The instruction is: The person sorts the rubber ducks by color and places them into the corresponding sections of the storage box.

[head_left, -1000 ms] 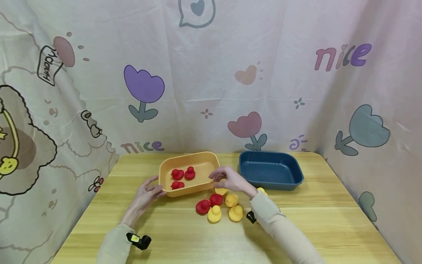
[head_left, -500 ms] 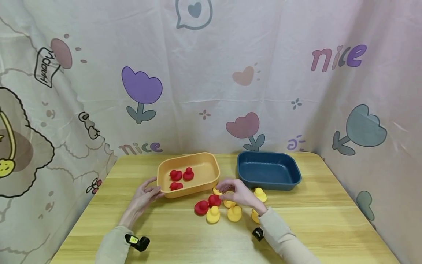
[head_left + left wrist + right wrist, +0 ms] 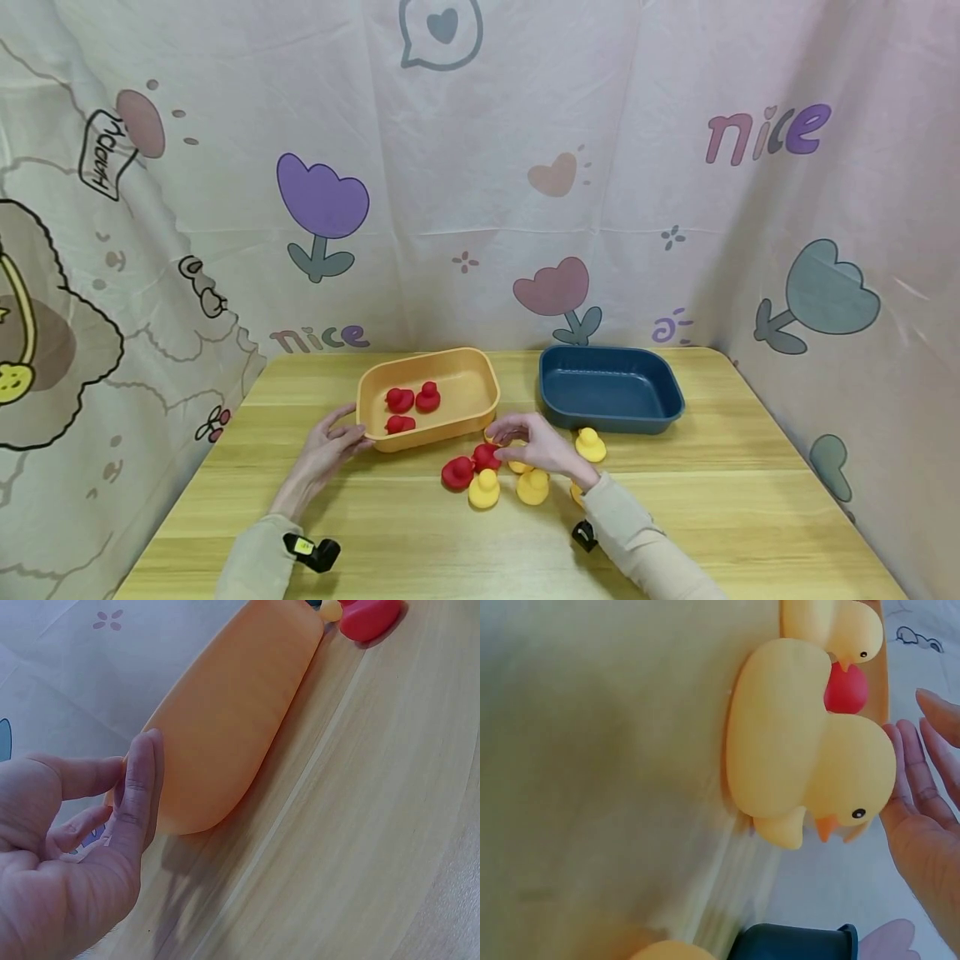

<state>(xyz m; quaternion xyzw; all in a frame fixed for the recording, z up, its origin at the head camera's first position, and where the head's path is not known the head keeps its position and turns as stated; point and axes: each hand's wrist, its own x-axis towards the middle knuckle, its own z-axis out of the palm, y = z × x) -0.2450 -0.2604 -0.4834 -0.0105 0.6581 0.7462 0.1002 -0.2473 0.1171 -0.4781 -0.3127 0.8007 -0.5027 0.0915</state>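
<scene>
Three red rubber ducks sit in the orange tray. My left hand holds the tray's near left corner, thumb on the outside of the wall; in the left wrist view the fingertips are partly hidden. Just right of the tray, my right hand hovers over a cluster of ducks, thumb and fingers apart with nothing visible between them. Its fingertips are close to a red duck, and it partly covers a yellow duck. Contact cannot be told.
A dark blue tray stands at the back right. Another red duck and yellow ducks lie in front of the orange tray. One yellow duck is near the blue tray. A patterned cloth hangs behind the table.
My right hand has come away from the orange tray's right edge and lowered over the loose ducks. My left hand stays at the tray's corner.
</scene>
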